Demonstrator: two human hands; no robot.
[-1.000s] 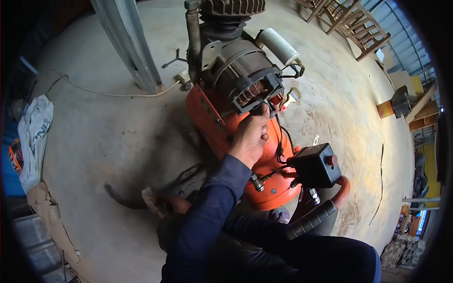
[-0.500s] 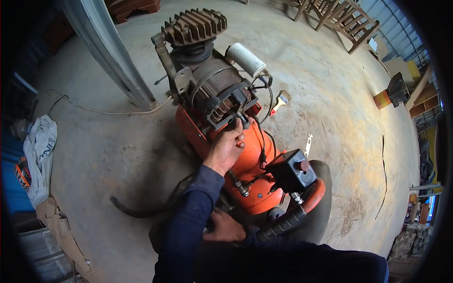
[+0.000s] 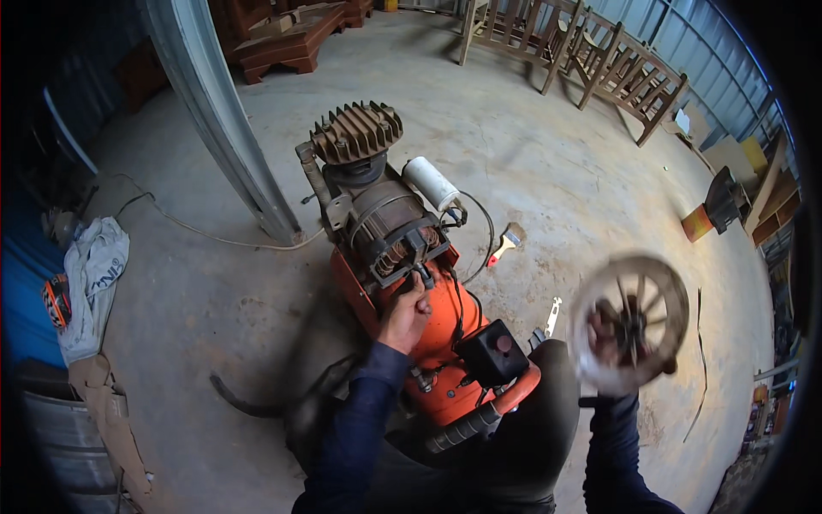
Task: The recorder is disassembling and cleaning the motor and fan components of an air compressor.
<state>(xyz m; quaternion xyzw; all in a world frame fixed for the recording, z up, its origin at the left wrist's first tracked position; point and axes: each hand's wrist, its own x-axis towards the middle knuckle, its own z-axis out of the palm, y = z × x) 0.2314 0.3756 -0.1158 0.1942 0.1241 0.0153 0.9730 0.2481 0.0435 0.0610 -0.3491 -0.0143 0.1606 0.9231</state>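
An orange compressor tank (image 3: 449, 398) carries a brown motor (image 3: 379, 220), a finned cylinder head (image 3: 355, 133), a white cylinder (image 3: 431, 182) and a black box (image 3: 481, 358) beside a curved handle. My left hand (image 3: 402, 319) is closed on a small black part (image 3: 425, 276) at the motor's open end, near exposed copper windings and wires. To the right of the compressor, my right hand (image 3: 604, 336) grips a spoked metal wheel (image 3: 672, 291), blurred by motion, with the fingers seen between its spokes.
A steel post (image 3: 214, 128) rises behind left. A paintbrush (image 3: 507, 243) and wrench (image 3: 554, 315) lie on the concrete floor. A white bag (image 3: 90, 287) is at left. Wooden frames (image 3: 625, 81), red-brown furniture (image 3: 282, 47) and a bucket (image 3: 698, 223) stand farther back. My bent knee is at lower right.
My right hand has risen from low beside the tank and now holds the wheel out at right. My left hand stays at the motor. The view has tilted upward, showing more of the background.
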